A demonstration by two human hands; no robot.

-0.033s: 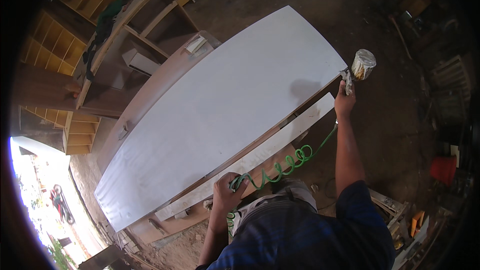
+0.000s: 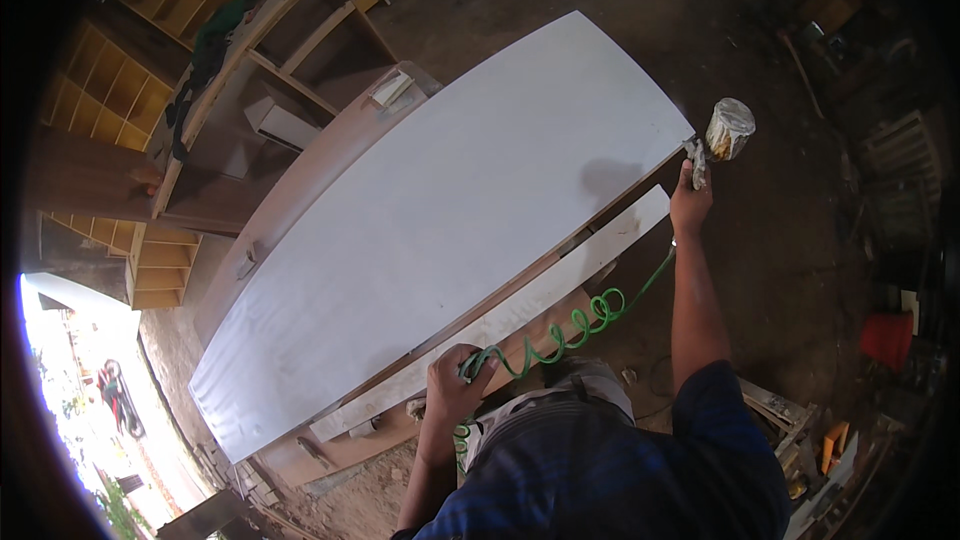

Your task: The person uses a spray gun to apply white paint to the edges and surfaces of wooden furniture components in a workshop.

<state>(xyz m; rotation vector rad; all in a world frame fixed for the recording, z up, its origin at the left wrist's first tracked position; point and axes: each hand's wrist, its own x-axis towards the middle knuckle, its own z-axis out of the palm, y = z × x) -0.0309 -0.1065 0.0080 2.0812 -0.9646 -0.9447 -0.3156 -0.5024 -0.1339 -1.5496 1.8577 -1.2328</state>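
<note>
A large white panel [image 2: 440, 230] lies in front of me, long and slanting up to the right. My right hand [image 2: 690, 208] is closed around a paint spray gun [image 2: 697, 162] just off the panel's right corner. On the gun sits a paint-smeared cup [image 2: 731, 128]. A coiled green air hose [image 2: 570, 330] runs from below the gun to my left hand [image 2: 460, 380], whose fingers are wrapped around its coils. That hand is beside the near edge of a narrow white strip [image 2: 500, 315], which lies along the panel's near side.
Beyond the panel stands an open wooden cabinet frame [image 2: 290, 80], with yellowish shelving [image 2: 110, 80] behind it. A small white block [image 2: 391, 90] rests on a brown board at the panel's far side. Far right is a red bucket-like thing [image 2: 887, 338]; wood scraps [image 2: 780, 410] lie lower right.
The spray gun and its cup have shifted very slightly to the right. My left hand, the hose and the panel look the same.
</note>
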